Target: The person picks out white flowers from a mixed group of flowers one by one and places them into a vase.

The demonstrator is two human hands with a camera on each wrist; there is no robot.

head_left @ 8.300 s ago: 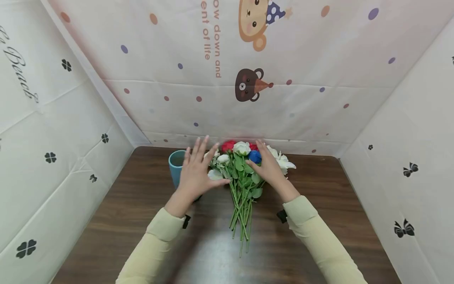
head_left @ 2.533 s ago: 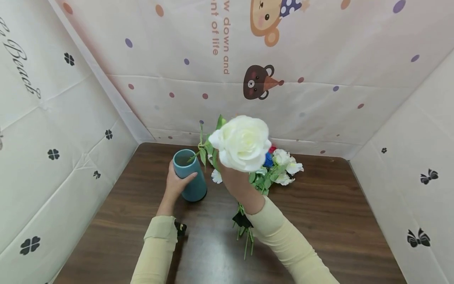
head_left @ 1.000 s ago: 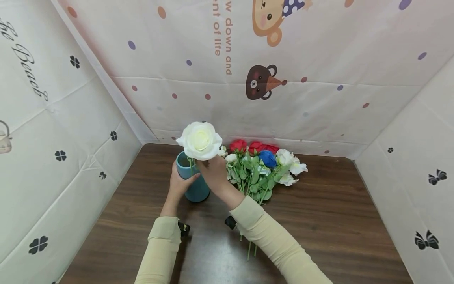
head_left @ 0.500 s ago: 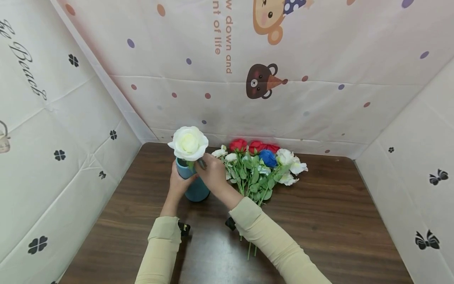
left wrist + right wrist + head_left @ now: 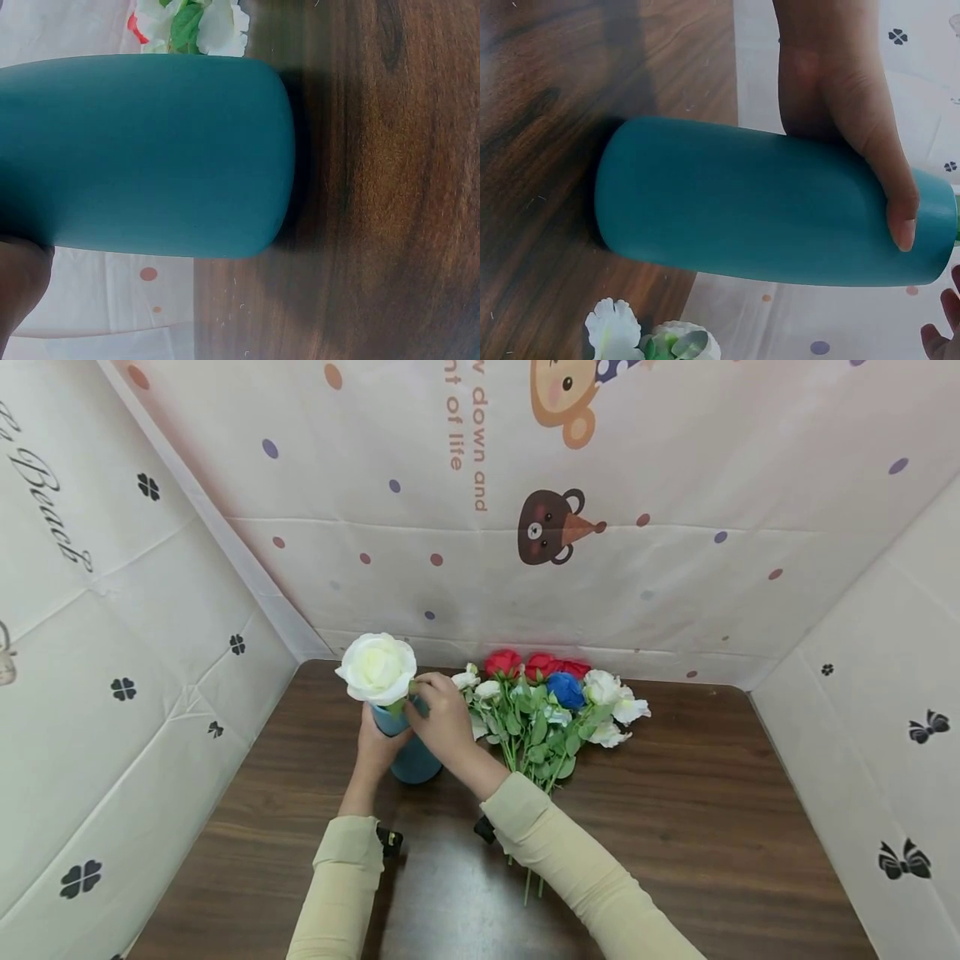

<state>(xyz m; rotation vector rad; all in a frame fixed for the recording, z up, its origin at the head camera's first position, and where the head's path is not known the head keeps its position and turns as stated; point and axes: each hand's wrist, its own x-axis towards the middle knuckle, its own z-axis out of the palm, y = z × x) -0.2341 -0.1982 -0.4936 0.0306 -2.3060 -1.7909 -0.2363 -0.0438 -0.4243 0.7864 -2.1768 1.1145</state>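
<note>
A white rose (image 5: 377, 667) stands with its bloom over the mouth of a blue-green vase (image 5: 416, 762), its stem going into the opening. My left hand (image 5: 377, 745) grips the vase near its top; the thumb lies across the front in the right wrist view. Beside the bloom, my right hand (image 5: 444, 717) has curled fingers and seems to pinch the rose's greenery just under the petals. Its fingertips show only at the edge of the right wrist view. The vase (image 5: 150, 157) stands upright on the table, and the bloom hides most of its rim.
Right of the vase lies a bunch of flowers: red roses (image 5: 502, 663), a blue rose (image 5: 566, 691) and several white blooms (image 5: 602, 689), with green stems toward the front. The brown wooden table (image 5: 675, 827) is bounded by printed cloth walls (image 5: 645, 585).
The right hand lifted the white rose from the bunch and carried it left to the vase. The left hand took hold of the vase. Lately the bloom has shifted left and lower.
</note>
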